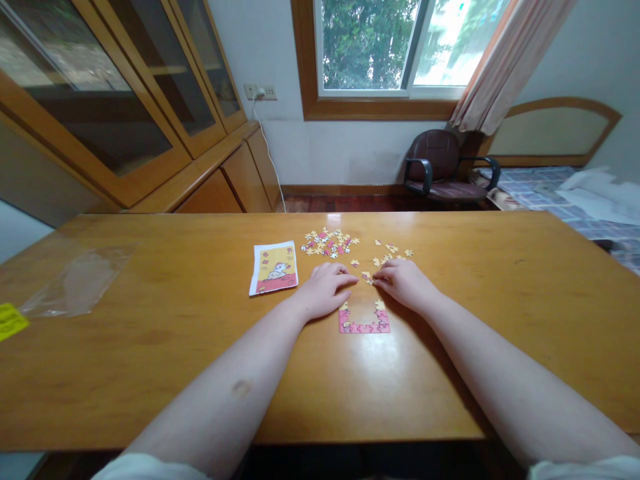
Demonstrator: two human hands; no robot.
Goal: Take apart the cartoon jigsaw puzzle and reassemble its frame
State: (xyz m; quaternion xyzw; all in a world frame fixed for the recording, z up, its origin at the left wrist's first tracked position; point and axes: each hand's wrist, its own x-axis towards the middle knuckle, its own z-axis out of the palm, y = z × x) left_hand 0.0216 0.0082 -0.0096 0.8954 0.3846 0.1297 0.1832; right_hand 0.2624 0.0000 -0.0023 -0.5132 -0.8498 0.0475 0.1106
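My left hand rests on the table with its fingers apart, just above the left side of a partly joined pink puzzle border. My right hand has its fingertips pinched at a small yellow puzzle piece, between the two hands. The border is U-shaped, with yellow pieces at its upper ends. Beyond my left hand lies a pile of loose yellow and pink pieces. More loose pieces are scattered beyond my right hand. A picture card showing a white animal lies left of my left hand.
On the left of the wooden table lie a clear plastic bag and a yellow label. Past the table are a cabinet, an office chair, a bed and a window.
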